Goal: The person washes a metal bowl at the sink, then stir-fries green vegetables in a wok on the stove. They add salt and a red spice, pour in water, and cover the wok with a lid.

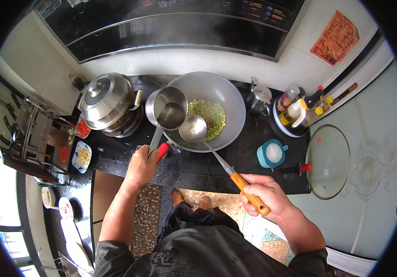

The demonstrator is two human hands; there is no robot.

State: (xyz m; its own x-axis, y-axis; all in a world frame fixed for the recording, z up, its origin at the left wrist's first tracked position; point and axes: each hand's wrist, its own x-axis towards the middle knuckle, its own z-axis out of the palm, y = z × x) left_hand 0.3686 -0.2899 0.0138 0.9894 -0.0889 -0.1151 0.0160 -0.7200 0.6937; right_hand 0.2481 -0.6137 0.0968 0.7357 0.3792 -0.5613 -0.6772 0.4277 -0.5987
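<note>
My left hand (141,167) grips the handle of a metal saucepan (150,108), which is tilted over the left rim of a large grey wok (232,104). Some liquid shows inside the saucepan. Close to my left fingers is a red handle (164,151) that seems to belong to the wok; whether they touch it I cannot tell. Chopped green vegetable pieces (208,117), perhaps green beans, lie in the bottom of the wok. My right hand (265,196) holds a metal wok ladle (193,128) by its wooden grip, with its bowl over the wok's near left side.
A lidded steamer pot (103,100) stands left of the wok, near a dish of chopped garlic (81,157). To the right are a metal pot (261,94), bottles on a round tray (290,131), a teal container of white granules (271,154) and a glass lid (328,162).
</note>
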